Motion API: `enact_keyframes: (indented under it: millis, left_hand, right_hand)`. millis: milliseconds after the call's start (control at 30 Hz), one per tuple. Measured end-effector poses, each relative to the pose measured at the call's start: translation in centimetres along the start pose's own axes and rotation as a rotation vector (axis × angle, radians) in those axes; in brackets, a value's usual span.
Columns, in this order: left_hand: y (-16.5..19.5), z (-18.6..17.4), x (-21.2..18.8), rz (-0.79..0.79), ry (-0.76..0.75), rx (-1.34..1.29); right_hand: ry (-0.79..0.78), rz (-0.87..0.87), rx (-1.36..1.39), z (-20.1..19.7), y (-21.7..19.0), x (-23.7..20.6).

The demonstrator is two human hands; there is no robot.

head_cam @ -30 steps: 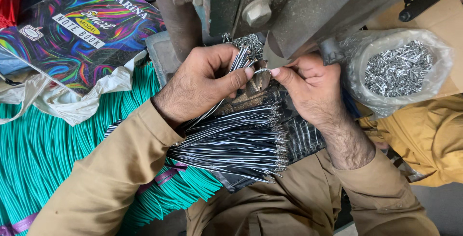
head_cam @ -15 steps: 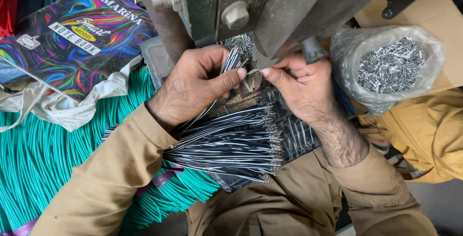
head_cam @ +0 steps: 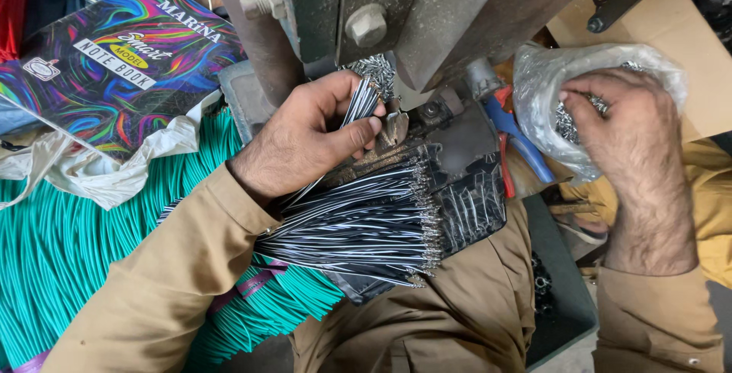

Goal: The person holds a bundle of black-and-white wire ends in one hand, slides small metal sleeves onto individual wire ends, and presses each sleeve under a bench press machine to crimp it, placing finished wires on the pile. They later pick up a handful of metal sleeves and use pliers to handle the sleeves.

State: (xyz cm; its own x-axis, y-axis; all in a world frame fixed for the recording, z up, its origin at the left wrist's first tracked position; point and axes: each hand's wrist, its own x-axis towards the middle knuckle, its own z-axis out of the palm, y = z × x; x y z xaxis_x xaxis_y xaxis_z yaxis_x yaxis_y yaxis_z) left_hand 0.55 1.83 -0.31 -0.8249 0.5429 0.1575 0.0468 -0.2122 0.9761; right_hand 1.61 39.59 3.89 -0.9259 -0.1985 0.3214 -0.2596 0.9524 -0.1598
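Black-and-white striped wires lie in one thick bundle across my lap, too many to count, their metal-tipped ends lined up toward the right. I see two hands at work, both mine. My left hand pinches a small sheaf of the same wires between thumb and forefinger, holding their ends up against the grey-green metal press just above. My right hand is curled, fingers pressed together, dipping into one clear plastic bag of small silver metal terminals; I cannot count those either. One blue-handled pair of pliers rests between the press and the bag. On the left I count one big sheaf of teal wires, one notebook with a swirling multicoloured cover and one crumpled whitish cloth lying over both. A few red wires show at the far left edge. I see no table; things rest on my tan-clothed lap and on the heap, with a cardboard box at upper right
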Motion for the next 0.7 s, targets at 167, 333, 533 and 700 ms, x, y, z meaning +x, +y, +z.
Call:
enact_keyframes:
  millis: [167,333,533,700]
  left_hand:
    - [0.6,-0.8,-0.2,-0.022,-0.035,0.057]
    - [0.6,-1.6,-0.5,-0.028,-0.101,0.004]
    - [-0.3,-1.5,-0.3,0.022,-0.076,-0.029]
    - [0.2,-1.8,-0.5,-0.005,-0.120,-0.051]
  right_hand:
    - [-0.160,-0.075,-0.055,0.2,3.4,0.3]
    - [-0.316,0.048,-0.078,-0.3,4.3,0.3]
    - [-0.063,-0.025,-0.123,-0.9,4.0,-0.5]
    - [0.065,-0.033,-0.038,-0.8,5.2,-1.1]
